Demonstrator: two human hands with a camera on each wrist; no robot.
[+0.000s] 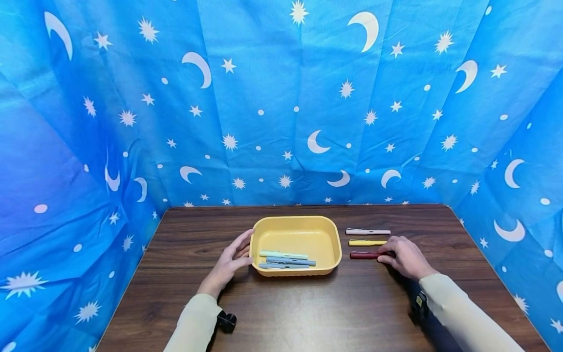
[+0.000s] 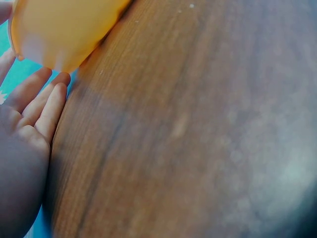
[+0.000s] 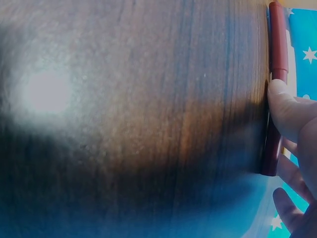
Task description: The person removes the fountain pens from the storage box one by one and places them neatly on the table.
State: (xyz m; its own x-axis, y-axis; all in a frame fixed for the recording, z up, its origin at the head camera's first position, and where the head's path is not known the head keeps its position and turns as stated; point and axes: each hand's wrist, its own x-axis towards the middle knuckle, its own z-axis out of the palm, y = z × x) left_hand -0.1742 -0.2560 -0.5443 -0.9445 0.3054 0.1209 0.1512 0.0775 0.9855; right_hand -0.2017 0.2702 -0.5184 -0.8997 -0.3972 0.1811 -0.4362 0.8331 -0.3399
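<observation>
A yellow plastic tray (image 1: 296,272) stands on the table with three pens inside: a pale green pen (image 1: 286,255) and two blue-grey pens (image 1: 295,261). My left hand (image 1: 228,261) rests against the tray's left side, its thumb and fingers spread along the rim; the left wrist view shows the fingers fairly straight beside the tray wall (image 2: 64,34). To the right of the tray, my right hand (image 1: 406,256) pinches a dark red pen (image 3: 280,44) near one end, at table level. Just beyond it lie a yellow pen (image 1: 366,243) and a pale pink pen (image 1: 368,232), roughly parallel.
The dark wooden table (image 1: 303,313) has rounded far corners. Blue cloth (image 1: 281,98) with moons and stars hangs behind it and on both sides. Each wrist wears a small black device, such as the left one (image 1: 226,321).
</observation>
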